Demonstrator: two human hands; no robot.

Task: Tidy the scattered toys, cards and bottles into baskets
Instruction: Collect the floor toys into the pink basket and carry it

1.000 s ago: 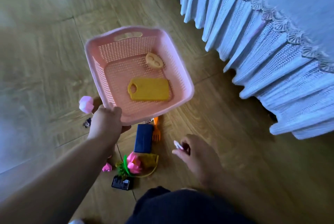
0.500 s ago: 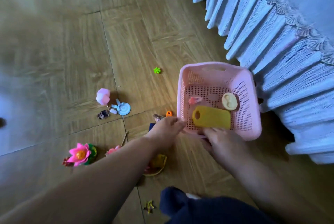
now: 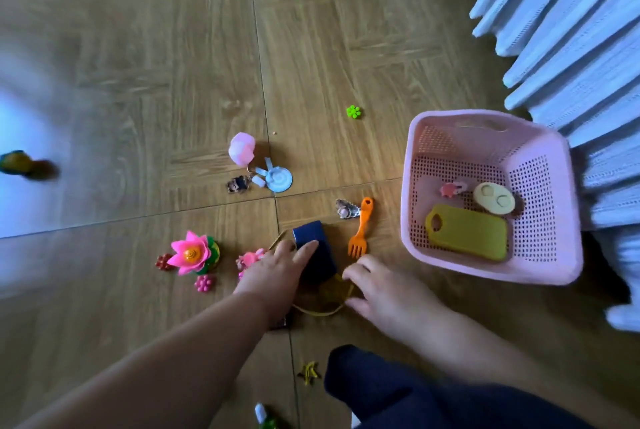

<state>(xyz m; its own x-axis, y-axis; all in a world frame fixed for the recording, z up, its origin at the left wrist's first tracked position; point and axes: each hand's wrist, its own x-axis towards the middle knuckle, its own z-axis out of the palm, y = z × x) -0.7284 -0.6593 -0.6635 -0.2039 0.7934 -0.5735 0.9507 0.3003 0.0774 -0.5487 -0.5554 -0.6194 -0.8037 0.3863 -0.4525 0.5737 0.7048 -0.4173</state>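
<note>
Resting the left hand [image 3: 277, 273] on the dark blue box [image 3: 311, 233] on the floor [image 3: 346, 30], with fingers [image 3: 306, 248] straight across its top, not curled round it. Setting the right hand [image 3: 388, 290] against the yellow mesh piece [image 3: 332, 293] just beside the box, fingers loosely bent; grip not determinable. Noting the pink basket [image 3: 433, 116] standing apart to the right beside the bed skirt [image 3: 571, 48], holding a yellow board [image 3: 467, 233], a cream oval [image 3: 493, 198] and a small pink toy [image 3: 452, 189]
</note>
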